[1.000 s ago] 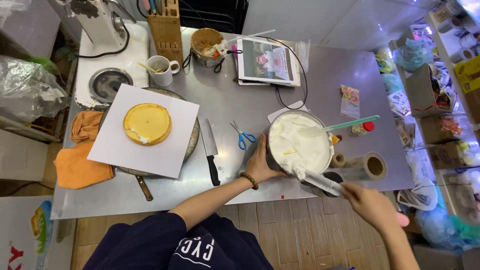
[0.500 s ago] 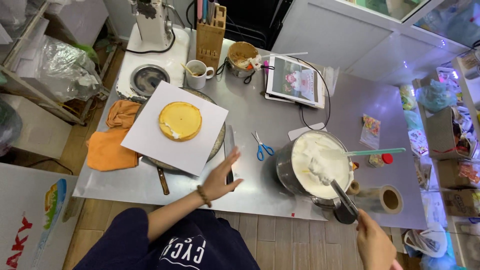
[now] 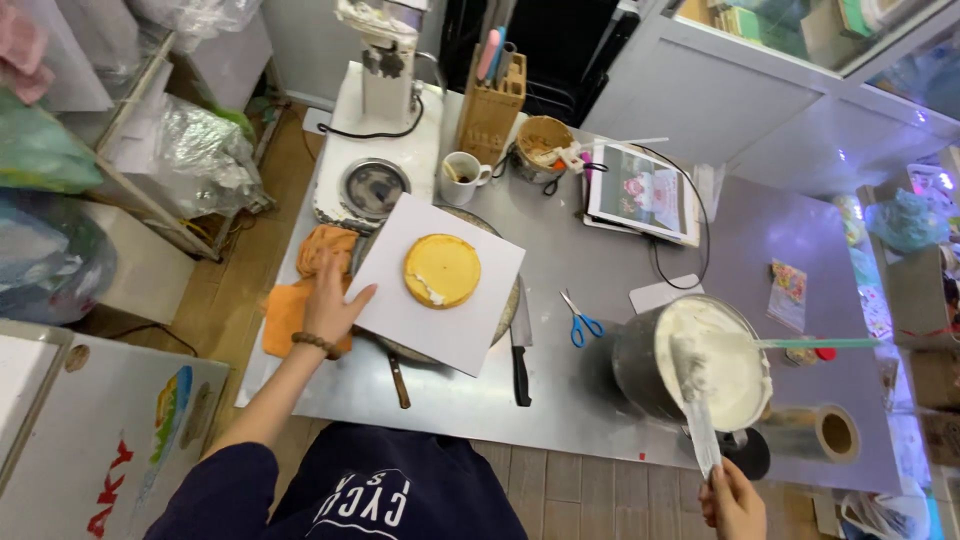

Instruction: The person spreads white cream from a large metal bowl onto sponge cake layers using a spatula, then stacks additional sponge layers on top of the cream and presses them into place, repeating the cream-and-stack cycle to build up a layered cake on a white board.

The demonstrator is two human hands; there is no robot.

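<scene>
Yellow sponge cake [image 3: 442,270] on white board [image 3: 440,283], left hand [image 3: 328,305] with fingers spread at its edge (touching), right hand [image 3: 735,498] gripping palette knife [image 3: 695,405] in cream bowl [image 3: 700,362], steel counter [image 3: 600,380].

The person's left hand [image 3: 328,305] sits in the left-centre of the frame, arm stretched up and forward from the lower left. Its fingers are extended and slightly spread, palm down, with a beaded bracelet on the wrist and a dark sleeve covering the upper arm. The right hand [image 3: 735,500] shows at the bottom right edge, closed in a grip, knuckles toward the camera, forearm out of view.
</scene>
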